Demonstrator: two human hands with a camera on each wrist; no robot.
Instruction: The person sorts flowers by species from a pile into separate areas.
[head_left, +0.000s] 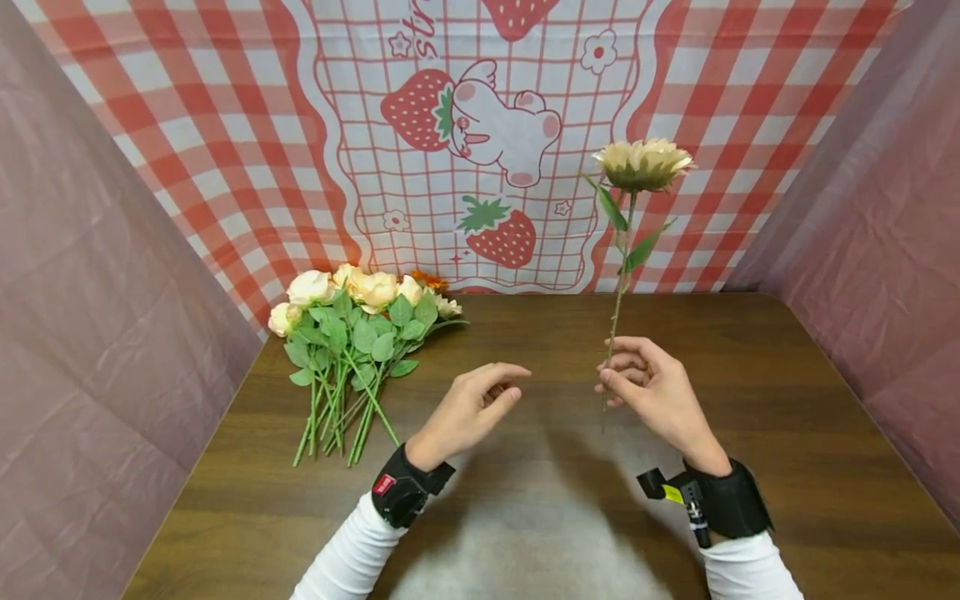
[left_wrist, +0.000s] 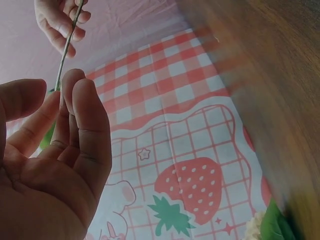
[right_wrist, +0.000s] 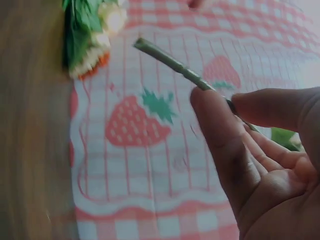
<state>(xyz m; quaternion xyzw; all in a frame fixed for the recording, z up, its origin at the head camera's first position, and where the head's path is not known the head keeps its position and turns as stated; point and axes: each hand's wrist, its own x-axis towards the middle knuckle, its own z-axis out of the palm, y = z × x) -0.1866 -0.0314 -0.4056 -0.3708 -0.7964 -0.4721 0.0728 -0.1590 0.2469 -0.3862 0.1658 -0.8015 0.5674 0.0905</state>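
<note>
At left, a bunch of flowers [head_left: 367,329] lies on the surface [head_left: 757,375]. The left hand [head_left: 467,410] hovers, its grip apart, holding nothing. Farther right, a pale flower [head_left: 645,167] stands nearly upright, its stem [head_left: 617,310] clamped low in the grip of the right hand [head_left: 660,396] (a steady pinch should check top-heavy sway).

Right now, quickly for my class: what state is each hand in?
Left hand: open, relaxed, holding nothing.
Right hand: closed, pinching a pale flower by its stem.
</note>
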